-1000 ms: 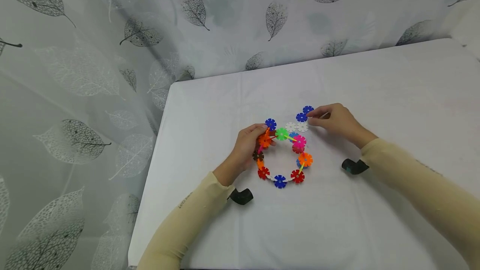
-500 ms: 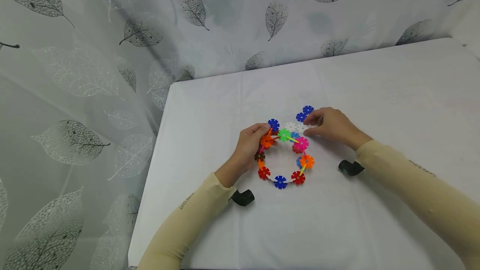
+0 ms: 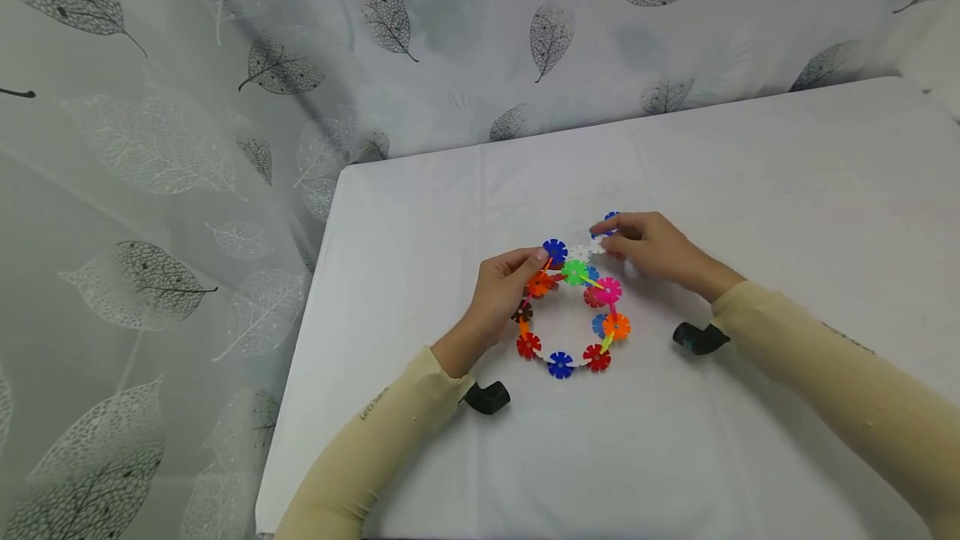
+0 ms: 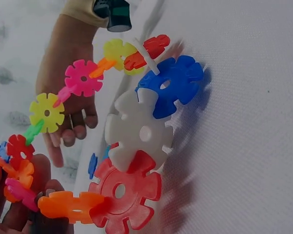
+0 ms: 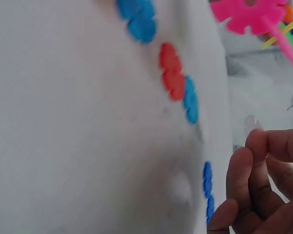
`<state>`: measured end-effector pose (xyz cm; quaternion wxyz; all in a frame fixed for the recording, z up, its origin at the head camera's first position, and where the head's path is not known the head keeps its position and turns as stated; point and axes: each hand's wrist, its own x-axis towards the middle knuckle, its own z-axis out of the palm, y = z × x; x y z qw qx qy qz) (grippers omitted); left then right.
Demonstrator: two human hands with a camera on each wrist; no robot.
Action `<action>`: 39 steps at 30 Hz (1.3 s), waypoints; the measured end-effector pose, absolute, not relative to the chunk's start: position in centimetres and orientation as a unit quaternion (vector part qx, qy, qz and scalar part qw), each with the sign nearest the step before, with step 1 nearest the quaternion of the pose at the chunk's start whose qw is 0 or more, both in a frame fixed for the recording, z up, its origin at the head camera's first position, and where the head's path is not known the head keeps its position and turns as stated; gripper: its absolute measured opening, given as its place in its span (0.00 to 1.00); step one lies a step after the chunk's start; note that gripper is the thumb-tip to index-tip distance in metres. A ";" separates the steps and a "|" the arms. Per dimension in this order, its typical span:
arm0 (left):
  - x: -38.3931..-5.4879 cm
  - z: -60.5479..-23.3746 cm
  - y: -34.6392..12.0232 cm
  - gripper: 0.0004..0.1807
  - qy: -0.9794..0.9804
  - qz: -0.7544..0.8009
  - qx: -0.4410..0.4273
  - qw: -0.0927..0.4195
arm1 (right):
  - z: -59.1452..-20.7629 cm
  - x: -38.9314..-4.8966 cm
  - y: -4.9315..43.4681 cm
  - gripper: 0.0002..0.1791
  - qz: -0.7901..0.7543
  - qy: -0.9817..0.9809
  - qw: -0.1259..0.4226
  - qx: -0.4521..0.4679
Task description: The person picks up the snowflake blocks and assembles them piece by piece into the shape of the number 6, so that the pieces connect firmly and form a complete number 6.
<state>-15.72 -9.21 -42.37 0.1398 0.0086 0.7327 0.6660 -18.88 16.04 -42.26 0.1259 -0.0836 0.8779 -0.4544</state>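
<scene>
My left hand (image 3: 498, 286) grips the upper left of a ring of colourful notched plastic flower discs (image 3: 528, 346). A blue disc (image 3: 555, 252) sticks up from the ring beside my left thumb. The ring's near side, with a large red disc (image 4: 119, 192) and a white one (image 4: 139, 131), hangs close over the cloth in the left wrist view. Right of the ring's top, my right hand (image 3: 652, 247) pinches a white disc (image 3: 597, 247) at its fingertips. Another white disc (image 3: 579, 253) lies just left of it.
Loose blue discs (image 3: 612, 216) lie behind my right fingers, partly hidden. Red (image 5: 172, 72) and light blue discs (image 5: 190, 100) rest on the white-covered table (image 3: 420, 215). Black wrist pieces (image 3: 487, 398) show at both sleeves. A leaf-print curtain (image 3: 450, 23) hangs behind and to the left.
My right hand has moved left from the blue discs to the white disc and shifted it slightly. My left hand has tilted the ring's top a little rightward.
</scene>
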 end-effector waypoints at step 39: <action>-15.5 -42.8 -9.4 0.16 0.734 0.662 0.129 0.084 | -37.2 -16.9 12.8 0.23 -0.504 0.860 0.041 -0.071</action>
